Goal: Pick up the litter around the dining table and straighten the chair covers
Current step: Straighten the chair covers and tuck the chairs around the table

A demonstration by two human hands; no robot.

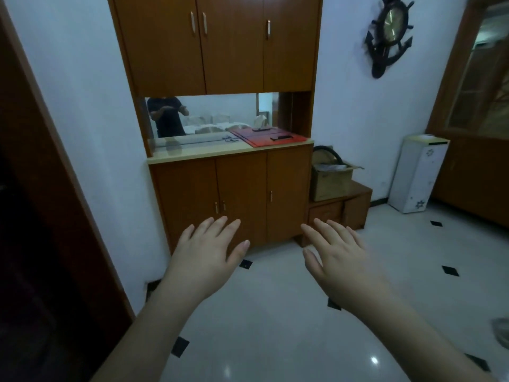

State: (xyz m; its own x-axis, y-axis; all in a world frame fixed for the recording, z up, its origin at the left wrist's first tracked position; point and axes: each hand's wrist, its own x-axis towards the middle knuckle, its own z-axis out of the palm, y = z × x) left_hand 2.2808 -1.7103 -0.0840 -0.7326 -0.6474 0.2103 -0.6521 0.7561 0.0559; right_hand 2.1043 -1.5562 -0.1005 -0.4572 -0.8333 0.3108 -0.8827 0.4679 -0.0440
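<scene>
Both hands are out in front, palms down over the white tiled floor [275, 312] with its small black diamond insets: the left hand [205, 252] has its grip spread, fingers straight and holding nothing, and the right hand [337, 256] matches it, fingers fanned and bare. Straight ahead stands a tall wooden cabinet [220, 51], upper doors closed, lower doors closed, with a pale bench [192, 154] running across its middle. On that bench, to the right, lies a flat red case [268, 136] with a black handle. Behind it a mirror [209, 117] fills the recess, and in the glass we get the only sight of the task's things: the dining chairs with their pale chair covers [220, 121] around a table, reflected, so behind the person. No litter can be made out. Right of the cabinet a low wooden step unit [349, 208] carries an open cardboard box [332, 180] with a dark hose looped over it. Further right, a white floor-standing unit [416, 172] leans near a wooden door [476, 111]. High on the wall hangs an anchor-and-wheel clock [388, 34]. A dark doorframe [49, 188] closes off the left side.
</scene>
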